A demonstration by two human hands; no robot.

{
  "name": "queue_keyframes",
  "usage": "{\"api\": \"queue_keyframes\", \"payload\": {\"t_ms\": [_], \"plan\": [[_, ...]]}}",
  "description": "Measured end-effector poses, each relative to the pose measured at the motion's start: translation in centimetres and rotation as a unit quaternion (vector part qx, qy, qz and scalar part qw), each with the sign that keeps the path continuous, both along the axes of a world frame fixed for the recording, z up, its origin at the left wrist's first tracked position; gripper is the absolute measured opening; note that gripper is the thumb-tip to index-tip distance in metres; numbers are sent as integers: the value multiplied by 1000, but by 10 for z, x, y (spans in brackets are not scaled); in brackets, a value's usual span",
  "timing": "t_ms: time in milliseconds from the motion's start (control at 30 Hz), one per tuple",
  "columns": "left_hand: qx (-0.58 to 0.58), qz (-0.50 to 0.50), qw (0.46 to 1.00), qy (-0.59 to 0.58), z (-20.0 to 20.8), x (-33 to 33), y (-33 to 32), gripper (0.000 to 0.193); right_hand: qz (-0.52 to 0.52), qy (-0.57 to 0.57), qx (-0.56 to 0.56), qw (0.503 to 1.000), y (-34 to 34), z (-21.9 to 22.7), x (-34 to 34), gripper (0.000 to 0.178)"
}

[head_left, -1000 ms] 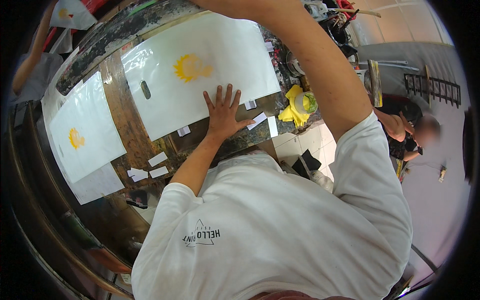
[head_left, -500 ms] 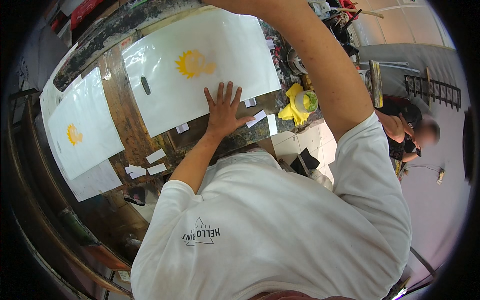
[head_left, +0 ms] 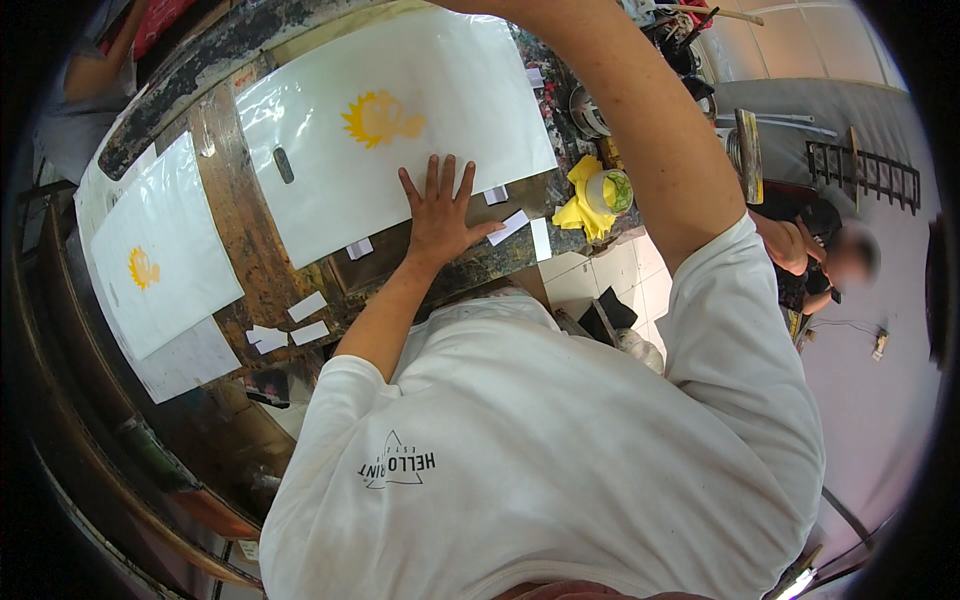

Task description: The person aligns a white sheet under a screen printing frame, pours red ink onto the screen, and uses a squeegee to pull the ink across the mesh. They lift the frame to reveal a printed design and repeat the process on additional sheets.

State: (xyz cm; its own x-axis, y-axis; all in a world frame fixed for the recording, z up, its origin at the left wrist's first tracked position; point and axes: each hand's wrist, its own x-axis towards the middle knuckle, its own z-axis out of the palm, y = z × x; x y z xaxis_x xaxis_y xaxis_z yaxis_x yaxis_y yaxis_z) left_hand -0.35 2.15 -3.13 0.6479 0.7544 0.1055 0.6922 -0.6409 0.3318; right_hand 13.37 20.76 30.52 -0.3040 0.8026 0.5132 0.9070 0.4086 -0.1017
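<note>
My left hand (head_left: pixel 438 215) lies with its fingers spread on the near edge of a large white plastic bag (head_left: pixel 330 190). That bag lies flat on the worktable, with an oval handle slot (head_left: pixel 284 166) toward its left end. A yellow-orange printed figure (head_left: pixel 380 119) stands out near its middle, beyond my fingertips. My thumb reaches toward a small white paper strip (head_left: pixel 509 229) at the table's near edge. My right arm (head_left: pixel 650 120) stretches forward over the bag's right side, and its hand is out of the picture past the top edge.
Another white bag (head_left: pixel 165 240) with a similar yellow print lies to the left. Loose paper strips (head_left: pixel 309 332) rest on the stained table (head_left: pixel 232 180). At right stand a yellow cloth (head_left: pixel 583 200) and a clear tub (head_left: pixel 608 191). A person (head_left: pixel 800 240) sits farther right; another person's arm (head_left: pixel 95 72) shows upper left.
Another person's arm has come into view at the upper left. The scene has shifted slightly left and up in the picture. My left hand stays spread on the bag.
</note>
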Motion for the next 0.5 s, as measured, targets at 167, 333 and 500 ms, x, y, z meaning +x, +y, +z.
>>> {"api": "queue_keyframes", "payload": {"t_ms": [167,333,500], "plan": [[10,-13,1000,-26,-4,-1,0,119,13,9,0,1000,2,-2,0,59],[-4,-18,1000,-8,0,-1,2,118,2,2,18,1000,0,-3,-1,58],[4,-22,1000,-10,-4,-1,2,116,-11,-9,23,1000,0,-4,-3,59]]}}
